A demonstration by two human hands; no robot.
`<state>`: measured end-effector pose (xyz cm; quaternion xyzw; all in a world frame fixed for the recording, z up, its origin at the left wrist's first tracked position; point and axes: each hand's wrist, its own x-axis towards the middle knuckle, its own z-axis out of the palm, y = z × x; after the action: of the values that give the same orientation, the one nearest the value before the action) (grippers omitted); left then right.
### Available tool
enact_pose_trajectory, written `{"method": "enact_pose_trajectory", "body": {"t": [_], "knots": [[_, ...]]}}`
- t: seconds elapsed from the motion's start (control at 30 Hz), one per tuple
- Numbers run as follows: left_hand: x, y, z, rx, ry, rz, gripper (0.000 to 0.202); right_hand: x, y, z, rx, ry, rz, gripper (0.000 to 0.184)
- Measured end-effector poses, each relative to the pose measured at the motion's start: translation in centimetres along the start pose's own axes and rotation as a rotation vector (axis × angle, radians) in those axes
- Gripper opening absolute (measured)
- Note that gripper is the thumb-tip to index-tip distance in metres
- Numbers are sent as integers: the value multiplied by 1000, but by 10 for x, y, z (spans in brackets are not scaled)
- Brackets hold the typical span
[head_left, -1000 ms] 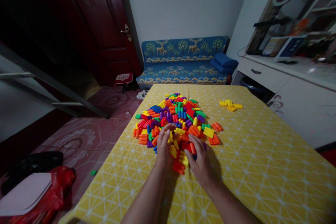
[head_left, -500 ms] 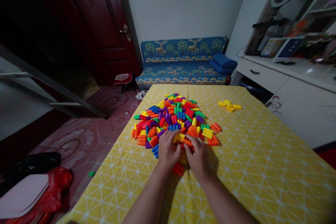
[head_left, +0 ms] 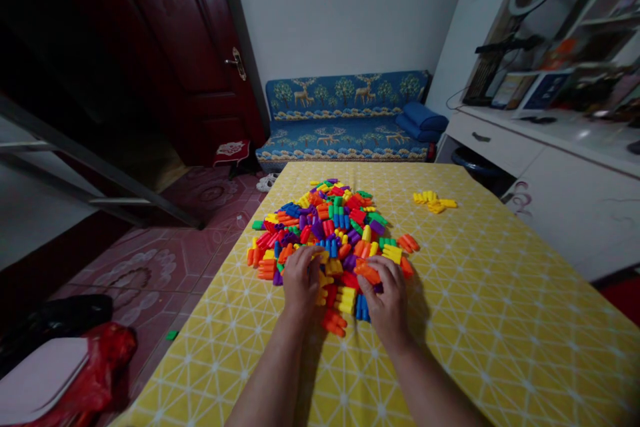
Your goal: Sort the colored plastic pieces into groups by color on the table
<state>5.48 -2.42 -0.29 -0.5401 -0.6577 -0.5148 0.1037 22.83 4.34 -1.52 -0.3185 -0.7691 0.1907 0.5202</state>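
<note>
A big heap of coloured plastic blocks (head_left: 330, 227) in red, orange, yellow, blue, green and purple lies on the yellow patterned tablecloth (head_left: 475, 320). My left hand (head_left: 301, 281) rests palm down on the near edge of the heap, fingers curled over yellow and orange blocks. My right hand (head_left: 386, 295) sits beside it, its fingers bent onto an orange block (head_left: 367, 272) at the heap's near right. Between my hands lie a yellow block (head_left: 346, 300) and a red-orange block (head_left: 334, 323). Whether either hand grips a block is hidden by the fingers.
A small group of yellow blocks (head_left: 434, 201) lies apart at the far right of the table. Beyond the table stand a blue sofa (head_left: 345, 117), a dark red door (head_left: 200, 60) and a white cabinet (head_left: 560, 167). A red bag (head_left: 95, 367) lies on the floor at left.
Both hands moved apart a little after meeting in the middle of the near edge. The blocks between them have shifted, and a yellow and a blue block now show there.
</note>
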Motion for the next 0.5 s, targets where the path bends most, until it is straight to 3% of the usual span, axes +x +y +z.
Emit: {"method": "enact_pose_trajectory", "body": {"t": [0.2, 0.37, 0.5], "knots": [[5, 11, -6, 52, 39, 68, 26, -4, 1, -10, -103, -53, 43, 17], [-2, 31, -7, -68, -167, 191, 12, -9, 4, -11, -274, -158, 62, 25], [-8, 39, 1, -74, -241, 184, 14, -10, 8, -6, -177, -125, 68, 24]]}}
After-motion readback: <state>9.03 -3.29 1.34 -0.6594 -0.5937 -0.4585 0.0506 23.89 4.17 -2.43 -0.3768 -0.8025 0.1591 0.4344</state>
